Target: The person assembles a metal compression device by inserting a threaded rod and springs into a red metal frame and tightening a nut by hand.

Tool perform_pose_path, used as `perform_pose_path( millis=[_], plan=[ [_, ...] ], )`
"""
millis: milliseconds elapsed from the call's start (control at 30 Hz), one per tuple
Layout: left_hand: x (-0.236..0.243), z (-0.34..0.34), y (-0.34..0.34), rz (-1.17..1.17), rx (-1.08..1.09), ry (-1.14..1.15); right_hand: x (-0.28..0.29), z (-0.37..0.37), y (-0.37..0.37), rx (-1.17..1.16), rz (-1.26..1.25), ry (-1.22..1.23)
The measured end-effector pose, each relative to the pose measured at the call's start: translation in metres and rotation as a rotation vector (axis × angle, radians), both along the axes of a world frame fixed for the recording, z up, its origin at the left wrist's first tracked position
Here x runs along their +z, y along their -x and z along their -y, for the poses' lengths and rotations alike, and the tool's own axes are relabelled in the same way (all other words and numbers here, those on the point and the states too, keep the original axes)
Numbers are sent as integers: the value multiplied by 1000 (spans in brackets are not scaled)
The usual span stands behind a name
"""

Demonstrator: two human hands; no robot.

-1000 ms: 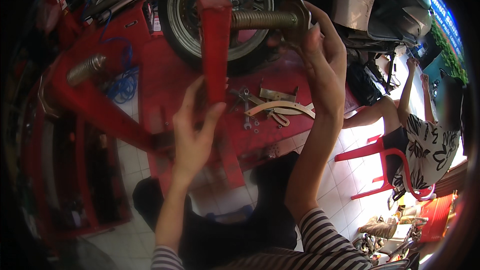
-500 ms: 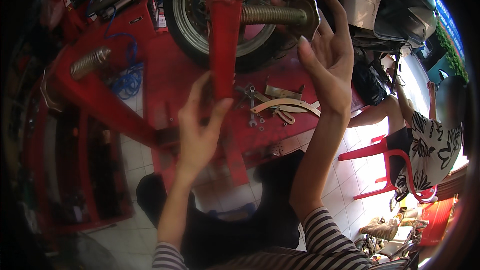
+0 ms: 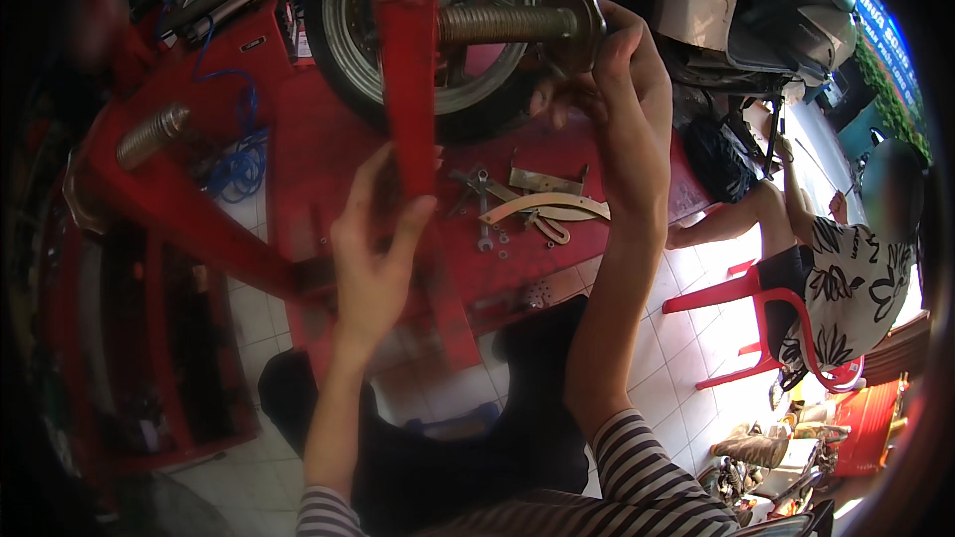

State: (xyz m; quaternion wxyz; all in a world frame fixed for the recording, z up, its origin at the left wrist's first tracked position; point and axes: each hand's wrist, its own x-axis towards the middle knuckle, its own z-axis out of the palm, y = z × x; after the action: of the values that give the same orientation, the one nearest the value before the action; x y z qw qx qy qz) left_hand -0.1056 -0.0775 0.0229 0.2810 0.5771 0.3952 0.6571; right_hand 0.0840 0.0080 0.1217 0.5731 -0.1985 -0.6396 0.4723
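Note:
My left hand (image 3: 373, 249) is closed round the lower part of an upright red metal post (image 3: 410, 89), thumb on its right side, fingers partly hidden behind it. A thick threaded screw (image 3: 505, 26) sticks out to the right from the post's upper end. At the screw's outer end sits a metal hand knob (image 3: 589, 25) with a wavy rim. My right hand (image 3: 632, 109) is curled at this knob, thumb against its rim and other fingers bent below it. Behind the post stands a motorcycle wheel (image 3: 343, 50) with a black tyre.
A second red arm (image 3: 199, 209) with its own screw (image 3: 151, 137) lies left. On the red platform (image 3: 308, 139) are a wrench (image 3: 484, 209), curved metal strips (image 3: 547, 204) and small nuts. A blue hose (image 3: 239, 164) coils nearby. At right, a person (image 3: 846, 278) sits on a red chair (image 3: 716, 293).
My right hand has gone from spread fingers beside the knob to curled fingers at its rim. My left hand still grips the post. The whole view has shifted slightly.

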Motion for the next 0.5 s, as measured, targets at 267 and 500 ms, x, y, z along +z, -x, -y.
perform_pose_path(
  millis=[267, 500],
  plan=[
    [-5, -11, -5, 9, -1, -2, -9, -16, 9, -48, -53, -70],
    [-8, -17, -5, 36, -2, 3, -12, -24, 13, 67, -163, -274]
  ],
)
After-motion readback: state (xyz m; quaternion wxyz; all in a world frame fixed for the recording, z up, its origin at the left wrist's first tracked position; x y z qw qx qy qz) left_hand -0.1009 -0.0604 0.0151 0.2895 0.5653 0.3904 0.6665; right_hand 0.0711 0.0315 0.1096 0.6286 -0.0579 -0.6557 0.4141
